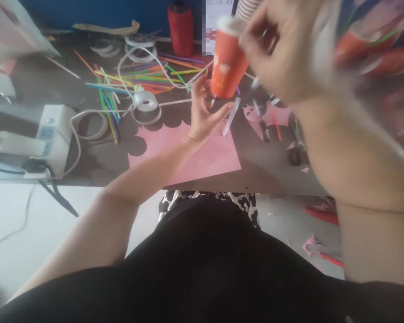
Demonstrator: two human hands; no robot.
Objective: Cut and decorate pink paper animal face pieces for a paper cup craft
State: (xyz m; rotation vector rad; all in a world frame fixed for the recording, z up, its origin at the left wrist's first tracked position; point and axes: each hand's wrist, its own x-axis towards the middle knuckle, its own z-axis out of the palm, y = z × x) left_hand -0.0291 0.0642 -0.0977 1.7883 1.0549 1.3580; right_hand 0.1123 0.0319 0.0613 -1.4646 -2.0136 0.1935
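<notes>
A red-orange paper cup [228, 63] with a pale rim is held tilted above the table. My right hand [272, 49], blurred by motion, pinches it near the rim on its right side. My left hand [205, 107] is just below and left of the cup, its thumb stretched out and its fingers apart and lightly bent. Whether those fingertips touch the cup, I cannot tell. Under my left wrist lies a pink paper sheet [218, 157] with round bites cut from its edge. A translucent stick [231, 117] is by my left thumb.
Coloured sticks [148, 76], a tape roll [145, 101] and a white cable lie left of centre. A power strip [55, 134] stands at the left. Behind are a red container [181, 31] and stacked cups [247, 8]. Pink scraps [276, 114] and a pen [261, 120] lie right.
</notes>
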